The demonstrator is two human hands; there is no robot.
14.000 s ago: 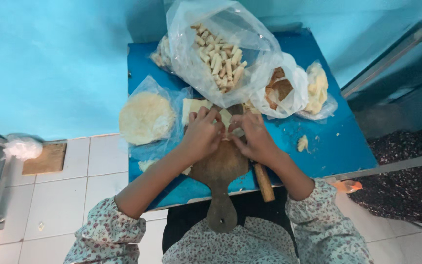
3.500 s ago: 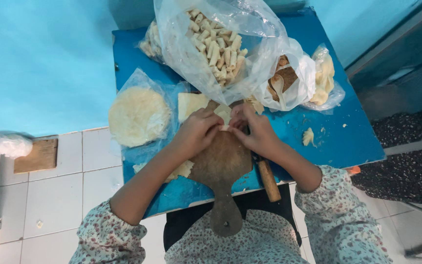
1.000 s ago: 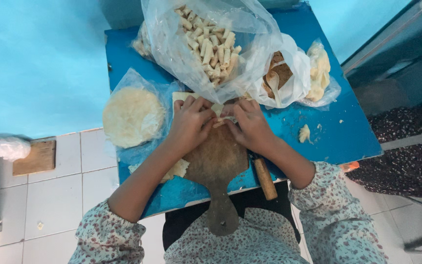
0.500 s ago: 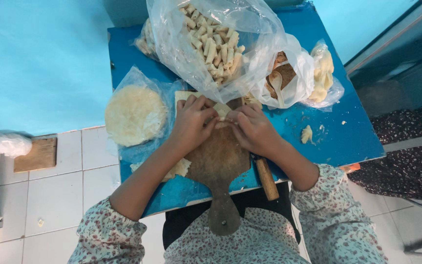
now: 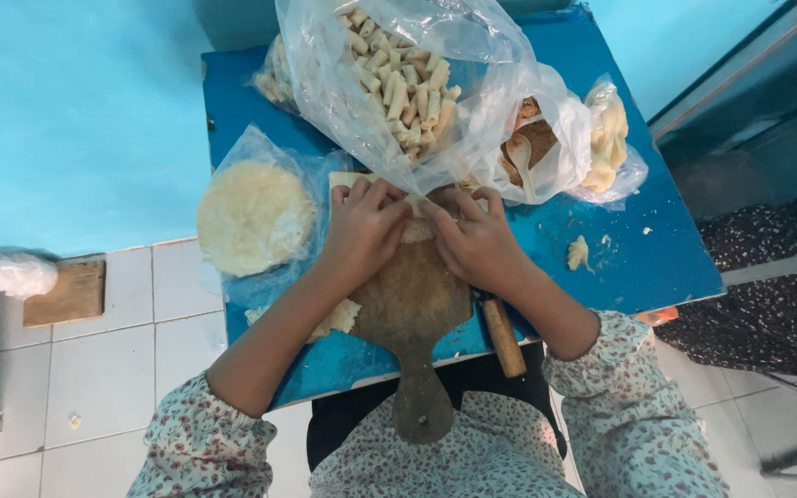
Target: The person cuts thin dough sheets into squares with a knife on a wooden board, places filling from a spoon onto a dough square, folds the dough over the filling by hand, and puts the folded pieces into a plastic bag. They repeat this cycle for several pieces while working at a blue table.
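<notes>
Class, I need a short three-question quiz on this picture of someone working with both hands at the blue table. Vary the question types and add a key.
1. True or false: both hands rest on the wooden board.
2. Which lies on the left hand's side of the table? A) the round stack of wrappers B) the spoon C) the wooden handle
3. Fill in: the big clear bag above the right hand holds many small pale ____.

Key: 1 true; 2 A; 3 rolls.

Both hands side by side, left hand (image 5: 362,231) and right hand (image 5: 474,242) palms down, fingers curled
</notes>
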